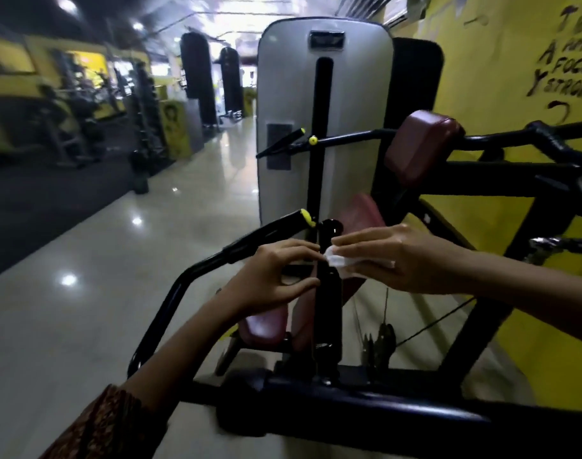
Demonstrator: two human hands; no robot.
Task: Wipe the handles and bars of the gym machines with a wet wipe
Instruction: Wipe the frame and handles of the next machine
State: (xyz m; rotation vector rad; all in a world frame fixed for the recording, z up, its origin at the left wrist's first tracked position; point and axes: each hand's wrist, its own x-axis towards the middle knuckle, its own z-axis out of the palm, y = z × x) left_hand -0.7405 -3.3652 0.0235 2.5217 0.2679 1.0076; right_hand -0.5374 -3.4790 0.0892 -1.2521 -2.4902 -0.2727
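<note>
A black upright post [329,313] of a gym machine stands in the middle of the head view. My right hand [392,260] holds a white wet wipe [337,260] against the post's right side, just below its rounded top. My left hand [276,276] reaches in from the left, and its fingertips pinch the wipe's edge at the post. A black curved handle [266,231] with a yellow end cap runs up and left of my left hand. A second black bar [346,139] with a yellow knob crosses higher up.
The grey weight-stack cover [289,111] rises behind the post. Maroon pads [418,144] sit at the right and below my hands. A thick black frame bar [382,405] crosses the foreground. The yellow wall [501,77] is close on the right; tiled floor [84,293] stretches left.
</note>
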